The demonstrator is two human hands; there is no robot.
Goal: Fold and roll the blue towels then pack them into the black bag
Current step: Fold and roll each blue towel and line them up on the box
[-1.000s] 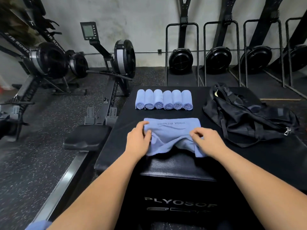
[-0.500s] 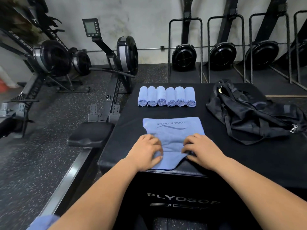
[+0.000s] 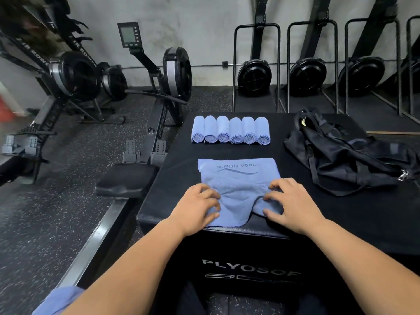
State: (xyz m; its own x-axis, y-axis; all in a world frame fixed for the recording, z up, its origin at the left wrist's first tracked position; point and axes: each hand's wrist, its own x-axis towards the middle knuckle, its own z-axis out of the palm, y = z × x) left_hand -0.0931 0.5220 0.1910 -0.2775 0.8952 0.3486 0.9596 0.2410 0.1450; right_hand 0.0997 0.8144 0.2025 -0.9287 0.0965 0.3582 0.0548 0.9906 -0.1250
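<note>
Tabletop (image 3: 177, 178) is the padded black top of a box (image 3: 250, 269) marked PLYOSOF on its front. Obstructions: a rower seat (image 3: 127, 180) sits just beside the left edge, on a rail running along that side. The bag (image 3: 341, 155), black and slumped, fills the right-rear of the top, with its right end cut off by the frame. One bag strap (image 3: 329, 192) loops out toward the right hand (image 3: 293, 205) without touching it. Counts: 6 rolled towels (image 3: 230, 130) in one tight row at the back, side by side and touching, spiral ends facing the camera. 1 towel (image 3: 238, 176) lies open at centre, logo side up and upside-down to the camera. 1 bag. 2 floor rowers (image 3: 172, 73) at left. 3 upright units (image 3: 254, 76) racked on the back wall, plus part of a fourth at the right edge. A blue cloth (image 3: 59, 298) shows bottom left, cropped, can't tell what it is. Left hand (image 3: 197, 205) and right hand are both on the towel's near end, fingers (image 3: 209, 194) curled and thumbs pinching bunched cloth. The near-left flap reaches the front edge. Free room: a bare strip between the row and the towel, and bare top to the right of the right hand.
</note>
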